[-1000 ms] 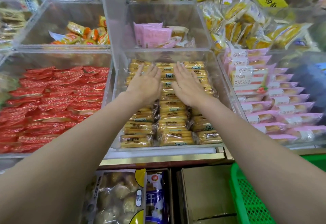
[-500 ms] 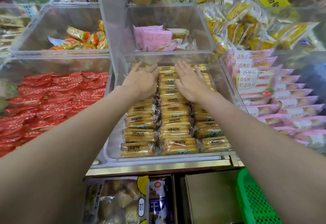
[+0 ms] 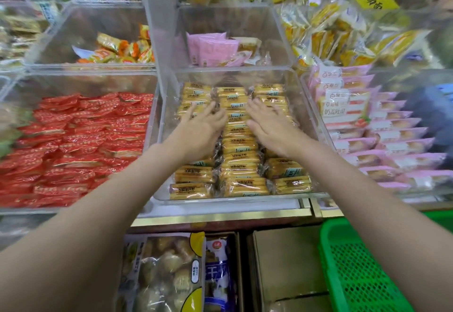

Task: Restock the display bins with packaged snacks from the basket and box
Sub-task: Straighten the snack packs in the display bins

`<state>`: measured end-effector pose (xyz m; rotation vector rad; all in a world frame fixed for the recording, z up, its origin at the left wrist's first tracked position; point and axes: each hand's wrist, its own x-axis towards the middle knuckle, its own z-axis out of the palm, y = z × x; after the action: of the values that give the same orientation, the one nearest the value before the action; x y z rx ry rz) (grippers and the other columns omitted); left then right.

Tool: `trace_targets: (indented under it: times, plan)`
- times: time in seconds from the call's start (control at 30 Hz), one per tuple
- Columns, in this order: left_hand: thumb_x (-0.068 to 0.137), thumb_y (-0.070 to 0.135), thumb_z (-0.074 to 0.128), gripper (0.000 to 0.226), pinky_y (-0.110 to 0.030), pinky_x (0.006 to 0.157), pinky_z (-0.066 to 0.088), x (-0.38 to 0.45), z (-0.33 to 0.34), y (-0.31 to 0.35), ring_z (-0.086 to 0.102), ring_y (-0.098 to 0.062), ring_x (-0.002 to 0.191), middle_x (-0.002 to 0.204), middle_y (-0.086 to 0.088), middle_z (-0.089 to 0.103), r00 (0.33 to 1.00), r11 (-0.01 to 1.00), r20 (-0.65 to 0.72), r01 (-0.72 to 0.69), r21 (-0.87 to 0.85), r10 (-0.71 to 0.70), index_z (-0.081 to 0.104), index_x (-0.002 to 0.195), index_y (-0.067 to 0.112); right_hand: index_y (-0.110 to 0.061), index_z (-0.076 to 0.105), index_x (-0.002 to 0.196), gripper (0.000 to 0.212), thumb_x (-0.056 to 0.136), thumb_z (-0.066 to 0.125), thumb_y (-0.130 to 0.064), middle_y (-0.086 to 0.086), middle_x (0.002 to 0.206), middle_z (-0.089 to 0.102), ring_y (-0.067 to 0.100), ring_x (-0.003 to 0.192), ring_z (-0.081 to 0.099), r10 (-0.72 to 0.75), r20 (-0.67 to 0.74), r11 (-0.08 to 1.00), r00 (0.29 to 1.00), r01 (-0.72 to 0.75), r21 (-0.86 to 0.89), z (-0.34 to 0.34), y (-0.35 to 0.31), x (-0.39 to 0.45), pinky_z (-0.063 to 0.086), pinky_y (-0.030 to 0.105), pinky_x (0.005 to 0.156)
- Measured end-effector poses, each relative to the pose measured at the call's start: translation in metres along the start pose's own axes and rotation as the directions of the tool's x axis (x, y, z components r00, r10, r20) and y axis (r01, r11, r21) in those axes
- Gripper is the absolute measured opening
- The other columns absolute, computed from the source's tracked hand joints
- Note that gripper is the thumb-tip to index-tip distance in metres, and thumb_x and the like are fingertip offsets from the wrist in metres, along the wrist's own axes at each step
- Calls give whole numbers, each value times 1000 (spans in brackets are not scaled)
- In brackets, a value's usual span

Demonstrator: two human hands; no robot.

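A clear display bin [image 3: 305, 115] in the middle holds three rows of yellow wrapped snack packs [image 3: 239, 164]. My left hand [image 3: 202, 127] lies flat, fingers straight, on the left row. My right hand [image 3: 270, 125] lies flat on the right row, fingers spread. Neither hand holds a pack. A green plastic basket [image 3: 355, 275] stands at the lower right, and a brown cardboard box [image 3: 286, 262] sits below the bin.
Red packets [image 3: 81, 144] fill the left bin, and pink packs [image 3: 382, 137] the right bin. Behind are bins with orange snacks [image 3: 122, 49], pink packets [image 3: 213, 46] and yellow cakes [image 3: 326, 34]. Bagged pastries [image 3: 166, 272] lie at the lower left.
Both hands have slid back toward me along the yellow rows, uncovering the packs at the far end. The view has tilted slightly.
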<state>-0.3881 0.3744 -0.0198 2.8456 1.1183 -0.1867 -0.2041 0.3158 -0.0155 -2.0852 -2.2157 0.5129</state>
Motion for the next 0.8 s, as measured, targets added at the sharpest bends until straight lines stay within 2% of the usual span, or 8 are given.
trace_targets:
  times: [0.1,0.23,0.27,0.33,0.43,0.5,0.63,0.8]
  plan:
    - [101,26,20,50,-41,115,-7,-5,5,9,4,-16,145,157,-1,15,994,1000,114,-2,20,0,13,149,13,-17,-3,151,59,102,18,-42,-2,158,-9,10,145,-4,8,146,995,989,7,-102,16,-4,-25,-5,36,118]
    - [100,25,25,48,-43,116,-1,5,-1,8,21,-18,141,150,-4,32,997,996,69,17,88,-23,26,146,13,-11,-3,151,61,102,20,-41,3,158,-10,14,146,-2,52,111,994,992,-41,-97,26,-10,-22,0,33,119]
    - [100,25,26,49,-43,116,-1,6,-2,6,21,-19,141,150,-4,31,999,996,38,19,83,-22,24,147,14,-12,-3,151,61,102,19,-40,3,158,-11,13,146,-3,47,98,996,994,-39,-85,27,-10,-24,-1,33,119]
    - [101,28,25,54,-42,116,-3,11,-2,4,10,-19,145,156,-6,14,999,995,30,32,94,-35,9,149,11,-14,-5,151,59,102,18,-39,1,158,-13,12,145,-7,28,63,997,998,-23,-79,29,-7,-32,-4,33,119]
    - [101,34,16,57,-40,115,-6,24,-1,8,-4,-22,145,157,-10,-6,984,987,143,87,135,-106,-4,149,8,-16,-7,150,57,103,15,-39,-1,157,-14,10,144,-12,30,51,995,998,-25,-94,35,-6,-41,-7,34,117]
    - [102,34,13,56,-40,116,-5,28,3,11,-3,-22,145,157,-10,-3,974,983,184,104,152,-132,-1,149,7,-15,-6,150,57,102,14,-39,0,158,-13,10,145,-11,34,64,996,997,-29,-89,34,-7,-40,-8,34,116]
    - [102,34,11,55,-41,116,-5,23,6,11,-2,-22,145,157,-8,2,973,975,169,123,186,-155,2,149,8,-11,-2,151,57,103,14,-38,3,158,-8,13,145,-8,45,-7,996,999,-45,-74,23,-15,-11,-7,36,116]
    - [102,32,11,53,-42,116,-4,25,8,14,-1,-22,145,158,-7,3,973,974,168,129,188,-162,3,149,9,-9,5,151,55,103,10,-35,3,159,-2,14,146,-2,130,51,964,990,-114,-239,23,-15,17,-11,43,115]
